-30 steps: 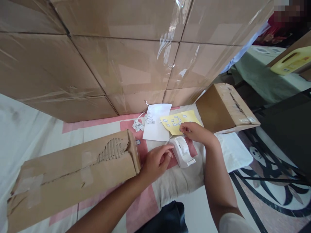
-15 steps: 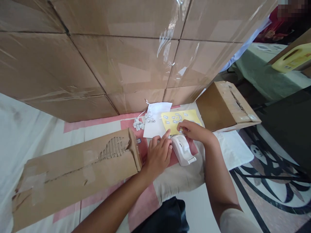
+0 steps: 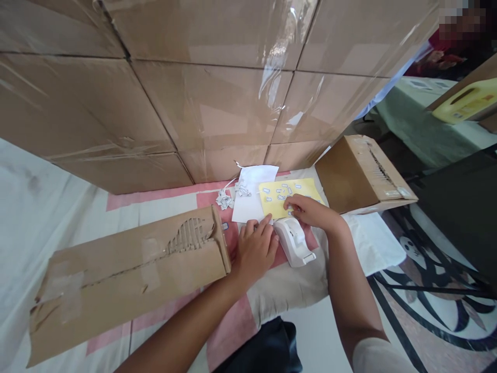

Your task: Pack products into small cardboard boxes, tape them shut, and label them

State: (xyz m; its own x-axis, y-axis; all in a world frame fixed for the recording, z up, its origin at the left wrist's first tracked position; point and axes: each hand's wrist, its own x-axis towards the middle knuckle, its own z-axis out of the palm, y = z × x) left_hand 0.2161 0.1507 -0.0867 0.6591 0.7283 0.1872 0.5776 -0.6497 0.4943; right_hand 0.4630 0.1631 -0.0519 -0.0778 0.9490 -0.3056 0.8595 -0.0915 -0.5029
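A yellow sheet with several small pale rectangular pieces on it lies against the stacked boxes. Over its middle is my right hand, with thumb and fingers pinched together; anything between the fingertips is too small to make out. My left hand rests with fingers stretched out, the index fingertip at the sheet's lower left edge. Just below the sheet, between my hands, stands a white tape dispenser. A white sheet lies partly under the yellow one, with crumpled pale scraps at its left.
Stacked, taped cardboard boxes wall off the far side. A long cardboard box lies at left, and an open-sided carton stands at right. Farther right, a yellow jug lies on a green-covered table, with a person behind.
The view has shifted slightly, moving the scene a little right and down. Both hands keep nearly the same places beside the yellow sheet.
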